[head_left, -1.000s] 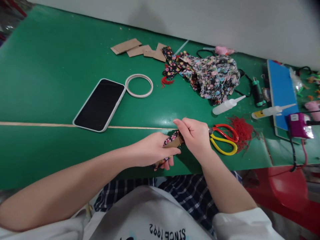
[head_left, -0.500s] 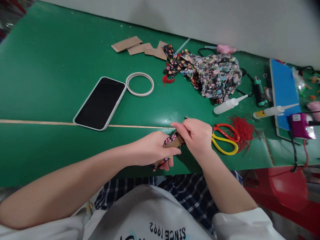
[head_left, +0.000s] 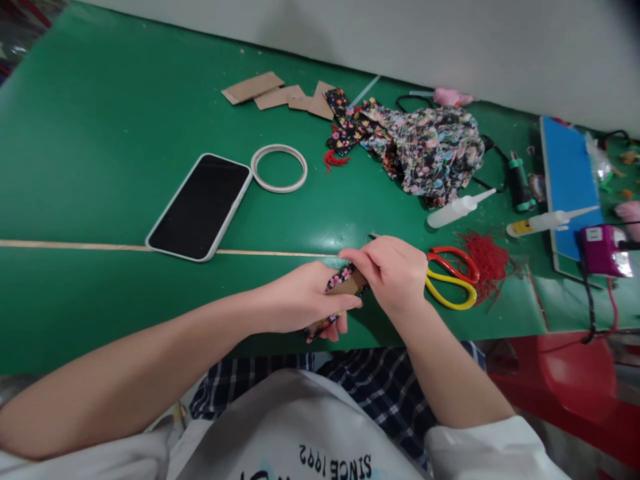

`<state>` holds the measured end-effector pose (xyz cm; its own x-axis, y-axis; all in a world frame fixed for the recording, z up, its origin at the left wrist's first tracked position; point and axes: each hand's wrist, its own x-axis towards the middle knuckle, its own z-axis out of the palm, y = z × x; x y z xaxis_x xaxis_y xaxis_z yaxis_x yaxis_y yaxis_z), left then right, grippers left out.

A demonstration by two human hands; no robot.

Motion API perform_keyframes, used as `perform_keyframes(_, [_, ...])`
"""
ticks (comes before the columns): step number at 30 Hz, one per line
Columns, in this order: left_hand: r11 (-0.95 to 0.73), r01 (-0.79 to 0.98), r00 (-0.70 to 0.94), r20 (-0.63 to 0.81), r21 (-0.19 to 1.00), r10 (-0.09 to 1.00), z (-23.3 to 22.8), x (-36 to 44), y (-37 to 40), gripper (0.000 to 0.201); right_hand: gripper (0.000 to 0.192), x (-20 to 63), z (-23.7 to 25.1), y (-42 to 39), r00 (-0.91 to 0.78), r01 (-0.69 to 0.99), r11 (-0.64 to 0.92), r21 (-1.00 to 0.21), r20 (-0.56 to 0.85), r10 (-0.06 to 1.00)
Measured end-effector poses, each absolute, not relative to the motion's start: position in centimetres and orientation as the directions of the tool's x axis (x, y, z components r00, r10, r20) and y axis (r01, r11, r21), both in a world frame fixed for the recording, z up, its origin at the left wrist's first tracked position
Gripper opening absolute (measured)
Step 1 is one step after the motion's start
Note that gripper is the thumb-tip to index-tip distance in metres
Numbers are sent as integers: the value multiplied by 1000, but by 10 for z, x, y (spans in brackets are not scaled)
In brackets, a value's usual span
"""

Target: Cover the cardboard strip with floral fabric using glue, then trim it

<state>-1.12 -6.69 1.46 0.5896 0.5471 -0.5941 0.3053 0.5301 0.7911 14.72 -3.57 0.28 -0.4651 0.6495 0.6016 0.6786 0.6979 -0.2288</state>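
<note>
Between my hands is a strip of brown cardboard edged with black floral fabric (head_left: 346, 287), held above the table's near edge. My left hand (head_left: 310, 298) is closed round its lower part, thumb across the bare cardboard and fingers underneath. At the upper end, my right hand (head_left: 395, 272) is closed on the strip with its thumb pressed along the fabric edge. Red-and-yellow-handled scissors (head_left: 453, 279) lie just right of my right hand, their blades hidden behind it. Beside the handles is a pile of red threads (head_left: 487, 263).
A phone (head_left: 203, 205) and a tape roll (head_left: 279, 168) lie at left centre. Farther back are cardboard pieces (head_left: 255, 87) and crumpled floral fabric (head_left: 440, 150). Two bottles, one plain white (head_left: 453, 212), one yellow-labelled (head_left: 535, 225), lie near a blue board (head_left: 573, 190). A red stool (head_left: 575, 373) stands below right.
Almost nothing differs. My right hand has shifted very slightly on the upper end of the strip; my left hand keeps the same grip.
</note>
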Motion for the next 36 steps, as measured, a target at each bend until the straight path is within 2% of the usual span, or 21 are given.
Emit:
perform_keyframes(5, [530, 296, 590, -589, 794, 553, 15, -11, -67, 32, 44, 149, 1, -38, -486, 709, 679, -192, 565, 667])
perform_keyframes(7, [525, 309, 587, -594, 793, 551, 16, -11, -66, 34, 44, 149, 2, -38, -476, 710, 672, -213, 558, 680])
perform_keyframes(8, [523, 314, 584, -595, 793, 552, 17, -12, -65, 34, 44, 149, 3, -38, -465, 701, 666, -255, 544, 698])
perform_keyframes(10, [524, 303, 579, -591, 796, 563, 17, -13, -64, 31, 45, 152, 7, -37, -420, 660, 622, -421, 480, 770])
perform_keyframes(13, [542, 265, 582, -580, 797, 569, 17, -15, -62, 31, 49, 157, 14, -36, -260, 572, 438, -693, 353, 899])
perform_keyframes(15, [549, 266, 588, -584, 793, 559, 17, -15, -62, 34, 49, 159, 16, -34, -192, 549, 368, -750, 316, 929])
perform_keyframes(17, [543, 275, 590, -586, 793, 555, 17, -15, -62, 36, 48, 158, 16, -33, -244, 587, 411, -698, 332, 911])
perform_keyframes(20, [531, 296, 577, -592, 794, 563, 17, -14, -62, 36, 50, 153, 12, -32, -387, 675, 544, -499, 389, 836])
perform_keyframes(23, [536, 312, 564, -607, 784, 559, 17, -14, -63, 34, 51, 148, 7, -33, -426, 743, 596, -304, 472, 772])
perform_keyframes(25, [546, 310, 564, -613, 778, 553, 16, -14, -63, 33, 50, 146, 4, -34, -433, 769, 602, -214, 517, 738])
perform_keyframes(33, [593, 252, 574, -611, 765, 545, 15, -15, -64, 28, 48, 146, -1, -39, -443, 810, 585, -35, 618, 650])
perform_keyframes(36, [595, 254, 580, -613, 762, 537, 15, -16, -63, 27, 47, 145, -2, -40, -433, 820, 571, -22, 629, 646])
